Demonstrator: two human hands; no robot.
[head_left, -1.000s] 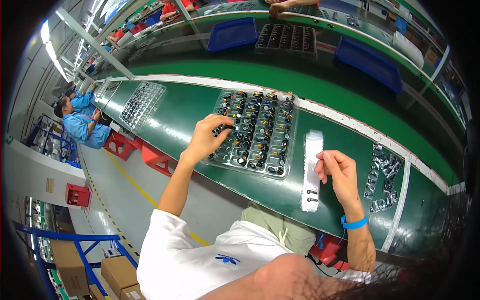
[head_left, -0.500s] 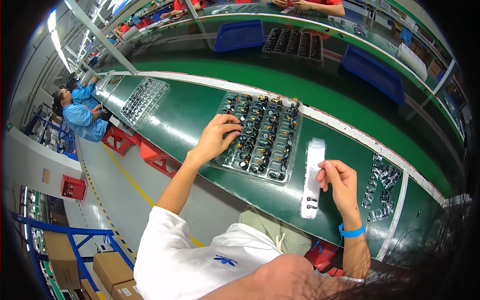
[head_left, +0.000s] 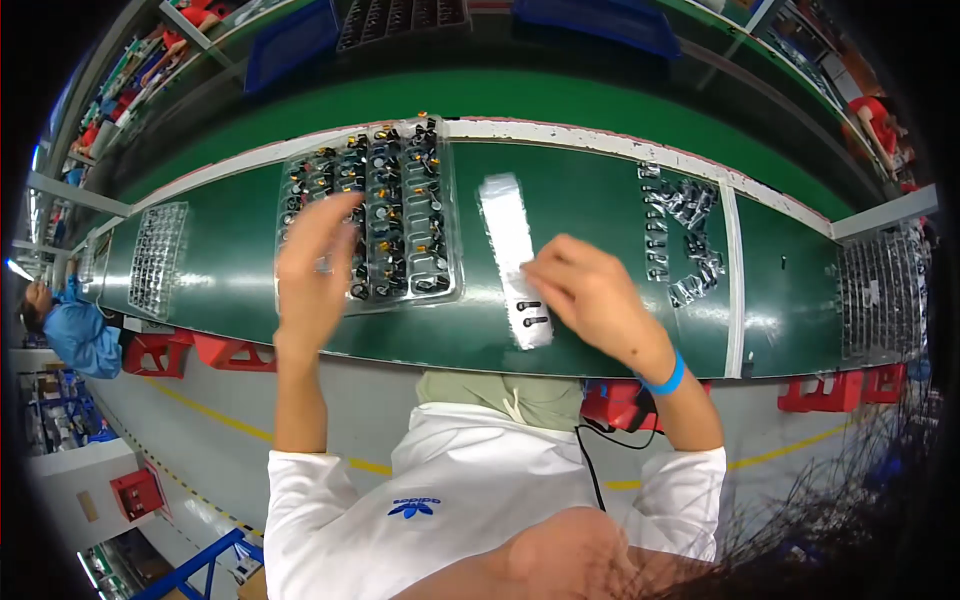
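My left hand (head_left: 315, 270) is over the left part of a clear plastic tray (head_left: 453, 215), its fingers curled and smeared by motion. Whether it holds anything is hidden. In the tray's pockets lie several small black parts with orange or silvery ends. To the right of the tray, a whitish, shiny strip (head_left: 507, 222) lies on the green bench. Two small black parts (head_left: 532, 321) sit side by side near its close end. My right hand (head_left: 595, 295) is at the strip's right edge, thumb and fingertips pinched together; what is between them is too small to make out.
Small black parts in clear film (head_left: 690, 205) lie right of the strip, before a white divider line (head_left: 733, 280). Clear trays stand at the far left (head_left: 158, 258) and far right (head_left: 885, 295). Blue trays (head_left: 600, 25) lie beyond the bench. A person in blue (head_left: 85, 335) sits at left.
The view has swung to the right and levelled. My left hand still hovers at the tray, now raised and blurred. My right hand has turned toward the strip, its fingertips closing at the strip's edge.
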